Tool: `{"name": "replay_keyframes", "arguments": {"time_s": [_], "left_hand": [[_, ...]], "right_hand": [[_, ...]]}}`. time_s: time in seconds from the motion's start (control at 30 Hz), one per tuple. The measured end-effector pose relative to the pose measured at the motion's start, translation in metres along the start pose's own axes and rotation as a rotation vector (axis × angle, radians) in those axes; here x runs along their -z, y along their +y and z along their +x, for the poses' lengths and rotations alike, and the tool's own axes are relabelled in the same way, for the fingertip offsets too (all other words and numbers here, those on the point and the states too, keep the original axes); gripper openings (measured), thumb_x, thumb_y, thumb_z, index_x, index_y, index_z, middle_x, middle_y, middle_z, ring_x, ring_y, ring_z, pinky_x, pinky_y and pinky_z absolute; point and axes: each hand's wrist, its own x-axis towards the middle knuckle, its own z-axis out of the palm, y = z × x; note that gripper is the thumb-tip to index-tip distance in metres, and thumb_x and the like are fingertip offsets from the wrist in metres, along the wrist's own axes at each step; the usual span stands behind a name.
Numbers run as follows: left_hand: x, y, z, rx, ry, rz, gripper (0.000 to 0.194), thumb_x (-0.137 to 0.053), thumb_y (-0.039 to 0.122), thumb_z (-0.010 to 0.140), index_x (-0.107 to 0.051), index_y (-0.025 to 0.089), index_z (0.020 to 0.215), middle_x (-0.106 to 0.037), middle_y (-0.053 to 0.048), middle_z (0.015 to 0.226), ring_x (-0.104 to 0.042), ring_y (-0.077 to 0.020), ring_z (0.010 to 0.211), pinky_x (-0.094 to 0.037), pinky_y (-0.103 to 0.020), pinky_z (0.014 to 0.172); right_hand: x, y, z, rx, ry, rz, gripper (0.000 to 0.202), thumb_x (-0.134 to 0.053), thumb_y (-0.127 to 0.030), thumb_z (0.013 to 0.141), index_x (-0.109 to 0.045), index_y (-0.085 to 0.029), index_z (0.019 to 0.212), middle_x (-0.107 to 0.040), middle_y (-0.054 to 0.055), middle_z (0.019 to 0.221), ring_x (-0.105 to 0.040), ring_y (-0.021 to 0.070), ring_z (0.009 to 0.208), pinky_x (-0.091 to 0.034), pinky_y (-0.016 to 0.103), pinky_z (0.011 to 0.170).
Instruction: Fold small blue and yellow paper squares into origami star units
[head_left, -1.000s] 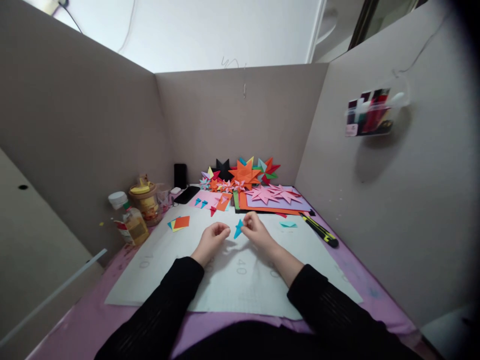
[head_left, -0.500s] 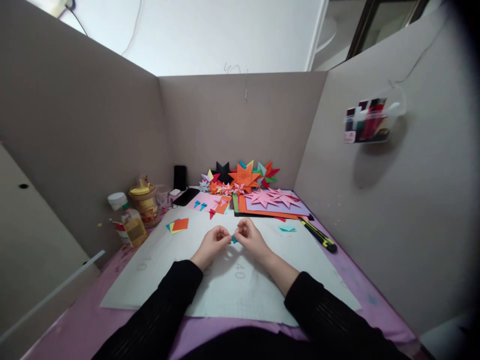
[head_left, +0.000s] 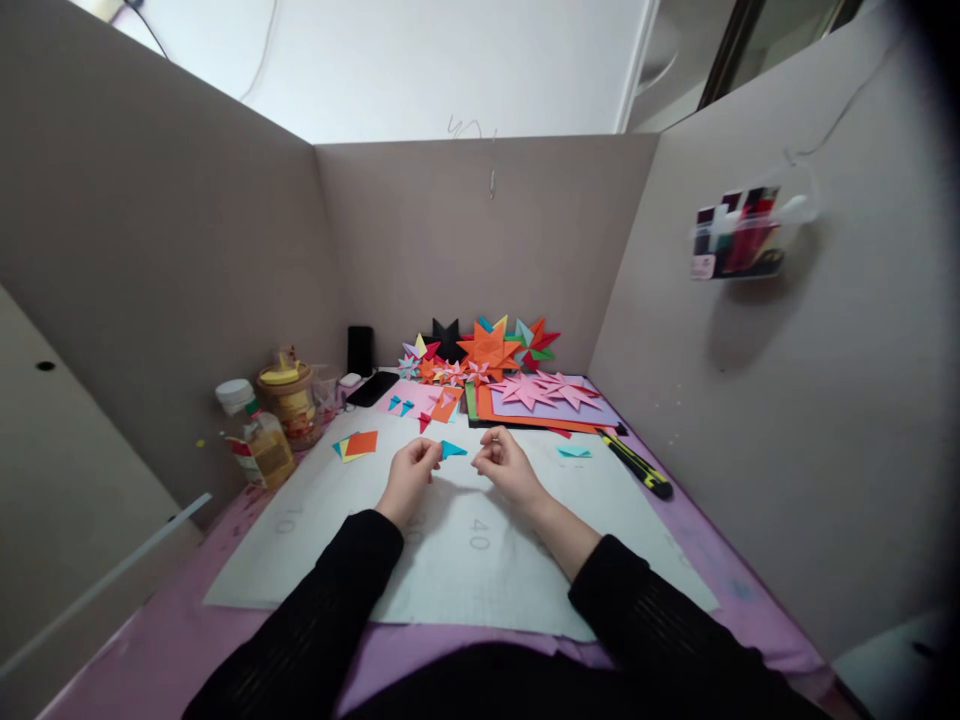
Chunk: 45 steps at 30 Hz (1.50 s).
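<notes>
A small blue folded paper piece (head_left: 453,450) sticks out to the right from the fingertips of my left hand (head_left: 409,478), which pinches its left end. My right hand (head_left: 510,468) is just to the right of the paper's tip, apart from it. Its fingers are curled and slightly parted, with nothing visible between them. Both hands are above the white sheet (head_left: 330,555). To the right lies a light turquoise folded paper (head_left: 574,453). Several small blue folded pieces (head_left: 401,406) and a red folded piece (head_left: 424,422) lie beyond my left hand.
Square papers (head_left: 362,444) lie at the left. Folded paper stars (head_left: 489,350) stand at the back, with pink stars (head_left: 525,391) on stacked sheets. A yellow-black utility knife (head_left: 637,467) lies right. A bottle (head_left: 268,452), a tub (head_left: 292,405) and a phone (head_left: 373,390) line the left side.
My hands have moved apart. My right hand has let go of the blue folded paper, which my left hand has carried slightly left and away from me, showing more of it.
</notes>
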Motion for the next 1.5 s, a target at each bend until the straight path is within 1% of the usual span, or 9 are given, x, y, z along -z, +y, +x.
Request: {"name": "replay_keyframes", "arguments": {"time_s": [0.2,0.3,0.47,0.67,0.87,1.07,1.27,1.4,1.5], "left_hand": [[-0.002,-0.001,-0.001,0.050,-0.082,0.022,0.030,-0.052,0.043,0.074,-0.058,0.014,0.070,-0.058,-0.001,0.063,-0.049,-0.0100,0.052,-0.036,-0.019,0.045],[-0.006,-0.002,-0.004,0.026,-0.126,0.083,0.029,-0.051,0.041,0.075,-0.057,0.014,0.069,-0.056,0.001,0.059,-0.047,-0.0092,0.049,-0.036,-0.019,0.045],[-0.007,-0.003,-0.004,-0.047,-0.116,0.121,0.026,-0.049,0.039,0.077,-0.055,0.015,0.071,-0.056,0.001,0.060,-0.051,-0.0108,0.052,-0.039,-0.020,0.047],[-0.007,-0.002,-0.003,-0.102,-0.078,0.004,0.020,-0.049,0.037,0.078,-0.053,0.017,0.080,-0.057,0.000,0.069,-0.059,-0.0132,0.065,-0.045,-0.021,0.052],[-0.007,-0.005,-0.003,-0.094,-0.119,-0.004,0.019,-0.051,0.033,0.077,-0.056,0.015,0.080,-0.058,0.000,0.067,-0.058,-0.0124,0.060,-0.046,-0.023,0.054],[-0.007,-0.009,-0.002,-0.090,-0.135,0.032,0.020,-0.059,0.027,0.071,-0.060,0.015,0.087,-0.061,-0.002,0.069,-0.058,-0.0134,0.062,-0.046,-0.024,0.058],[-0.009,-0.007,-0.003,-0.071,-0.157,0.024,0.023,-0.064,0.028,0.066,-0.060,0.014,0.084,-0.063,-0.003,0.073,-0.057,-0.0125,0.061,-0.045,-0.023,0.056],[-0.008,-0.001,-0.003,-0.005,-0.125,-0.072,0.021,-0.063,0.028,0.066,-0.058,0.014,0.080,-0.061,-0.001,0.066,-0.057,-0.0123,0.059,-0.045,-0.022,0.054],[-0.006,0.002,-0.003,-0.019,-0.073,-0.079,0.020,-0.062,0.029,0.066,-0.058,0.014,0.078,-0.061,0.000,0.064,-0.057,-0.0120,0.058,-0.045,-0.022,0.054]], "right_hand": [[-0.003,-0.004,-0.007,0.261,0.039,-0.425,0.029,-0.055,-0.015,0.067,-0.055,-0.020,0.096,-0.055,0.004,0.095,-0.052,0.0163,0.081,-0.042,0.028,0.068],[-0.008,-0.004,-0.008,0.250,0.010,-0.455,0.024,-0.055,-0.017,0.069,-0.059,-0.019,0.093,-0.058,0.004,0.090,-0.053,0.0160,0.079,-0.041,0.027,0.066],[-0.006,0.003,-0.005,0.072,0.065,-0.282,0.009,-0.051,-0.023,0.072,-0.058,-0.017,0.071,-0.056,-0.001,0.064,-0.048,0.0118,0.058,-0.036,0.024,0.055],[-0.008,0.010,-0.003,-0.122,-0.048,0.015,0.006,-0.053,-0.021,0.068,-0.052,-0.016,0.065,-0.051,-0.004,0.055,-0.046,0.0092,0.052,-0.036,0.021,0.051],[-0.010,0.011,-0.003,-0.056,-0.009,0.065,0.031,-0.053,-0.016,0.065,-0.056,-0.019,0.095,-0.057,-0.003,0.068,-0.051,0.0099,0.056,-0.041,0.022,0.053],[-0.007,0.007,-0.003,-0.066,0.044,0.018,0.015,-0.056,-0.025,0.069,-0.060,-0.016,0.080,-0.056,-0.002,0.060,-0.050,0.0109,0.052,-0.040,0.023,0.050],[-0.008,0.004,-0.002,-0.066,0.024,0.073,0.018,-0.062,-0.032,0.071,-0.061,-0.014,0.075,-0.055,-0.002,0.058,-0.049,0.0094,0.051,-0.039,0.021,0.049],[-0.009,0.004,-0.003,-0.266,-0.011,0.328,0.028,-0.056,-0.042,0.076,-0.060,-0.015,0.080,-0.060,0.002,0.065,-0.057,0.0114,0.056,-0.045,0.022,0.052],[-0.009,0.003,-0.003,-0.455,-0.087,0.498,0.024,-0.055,-0.037,0.078,-0.060,-0.014,0.081,-0.065,0.006,0.072,-0.062,0.0134,0.061,-0.049,0.022,0.053]]}}
